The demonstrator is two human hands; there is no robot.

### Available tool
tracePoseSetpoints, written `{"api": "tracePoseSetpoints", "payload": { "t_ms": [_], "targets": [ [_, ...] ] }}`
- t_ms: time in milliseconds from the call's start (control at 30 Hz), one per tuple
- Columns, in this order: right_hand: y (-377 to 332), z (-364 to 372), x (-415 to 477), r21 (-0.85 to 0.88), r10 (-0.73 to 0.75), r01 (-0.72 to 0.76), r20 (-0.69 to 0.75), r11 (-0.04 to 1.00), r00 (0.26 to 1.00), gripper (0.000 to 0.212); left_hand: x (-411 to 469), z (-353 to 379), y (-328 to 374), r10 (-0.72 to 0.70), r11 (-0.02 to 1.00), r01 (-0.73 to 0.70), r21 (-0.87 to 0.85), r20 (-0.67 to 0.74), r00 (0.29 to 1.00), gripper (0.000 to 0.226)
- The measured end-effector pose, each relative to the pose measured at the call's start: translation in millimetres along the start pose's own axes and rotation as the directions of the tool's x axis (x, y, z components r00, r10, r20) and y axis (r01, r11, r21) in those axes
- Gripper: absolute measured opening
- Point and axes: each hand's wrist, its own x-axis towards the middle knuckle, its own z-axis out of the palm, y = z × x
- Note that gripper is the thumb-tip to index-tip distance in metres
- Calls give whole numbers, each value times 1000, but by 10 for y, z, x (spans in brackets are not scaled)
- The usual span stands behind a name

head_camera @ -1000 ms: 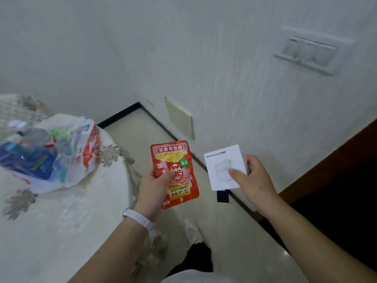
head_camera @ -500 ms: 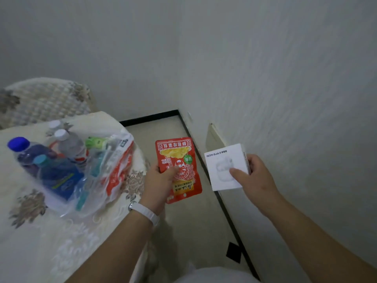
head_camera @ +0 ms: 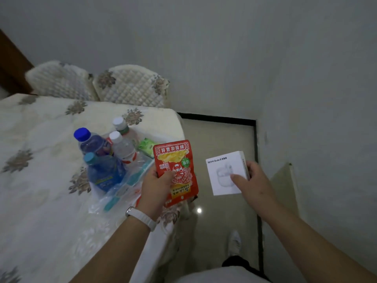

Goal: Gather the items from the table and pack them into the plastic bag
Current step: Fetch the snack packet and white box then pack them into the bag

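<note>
My left hand [head_camera: 156, 188] grips a red snack packet [head_camera: 177, 170] by its lower left side, holding it above the table's right edge. My right hand [head_camera: 252, 181] holds a small white earbuds box [head_camera: 225, 172] over the floor, thumb across its front. A clear plastic bag [head_camera: 122, 188] lies on the table [head_camera: 40, 180] just left of the packet. Inside it are a blue-capped bottle [head_camera: 91, 142], a teal-capped blue bottle [head_camera: 104, 170], two white-capped bottles [head_camera: 122, 144] and a green packet [head_camera: 145, 147].
Two quilted chair backs [head_camera: 130, 86] stand behind the table against the wall. Tiled floor [head_camera: 220, 144] with a black border runs to the right of the table, closed in by the white wall [head_camera: 306, 99]. My shoe [head_camera: 234, 245] is below.
My view has swung left and down, so the table and the bag now sit nearer the middle. Both hands keep their hold, and the red packet now overlaps the bag's right side.
</note>
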Motion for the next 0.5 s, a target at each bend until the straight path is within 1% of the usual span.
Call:
{"api": "tracePoseSetpoints", "payload": {
  "t_ms": [100,200,333,500],
  "targets": [
    [-163,11,499,-20,-31,35,162,999,986,20,156,94,172,-25,999,20,-37,-140,990,20],
    [-352,78,989,-46,-71,89,297,995,952,20,278,135,333,40,998,-54,-44,-265,963,22],
    [-627,356,1429,-64,-142,184,417,981,898,25,314,6,441,77,992,-115,-58,-452,889,21],
    [-967,942,1709,-95,-216,325,570,941,793,28,324,-287,432,127,983,-181,-28,-609,783,24]
  ]
}}
